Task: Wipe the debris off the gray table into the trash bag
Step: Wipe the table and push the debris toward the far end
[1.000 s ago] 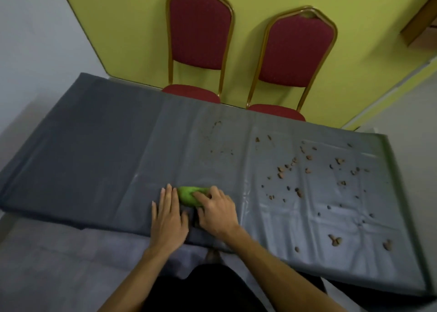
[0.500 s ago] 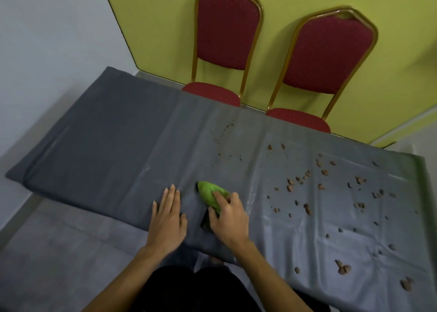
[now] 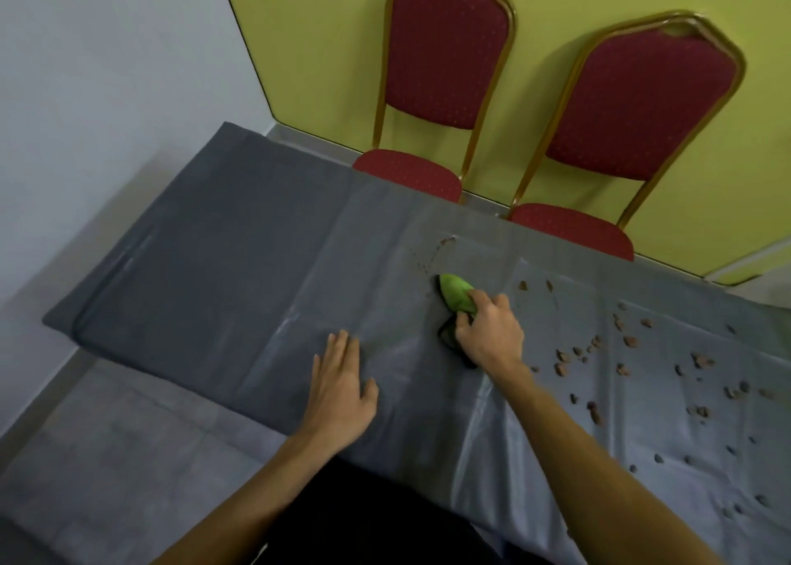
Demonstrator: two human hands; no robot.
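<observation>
So the bright green soft cloth (image 3: 457,292) sits just right of the middle of the frame on the gray worktop (image 3: 239,264), and the person's right hand (image 3: 488,333) has it bunched up, fingers (image 3: 492,303) curled over the top and gripping it. There's a dark bit (image 3: 447,335) tucked under the heel of that hand; hard to say if it's part of the cloth or something else. The cloth looks squashy and weighs next to nothing, so grabbing it from above in a wad like this seems right, since it gives a broad edge to push with. The brown crumbly debris (image 3: 629,342) is scattered over the right side of the frame, well apart from the cloth, with a faint smear of finer stuff just above it. Those bits look light and loose, so they'd probably skitter or roll on that shiny, creased cover rather than drag nicely. The left hand (image 3: 340,387) lies flat at lower centre, fingers (image 3: 342,342) straight and together, resting palm-down on the cover near the front edge. The right arm reaches out, wrist low. The trash bag isn't clearly in view.
</observation>
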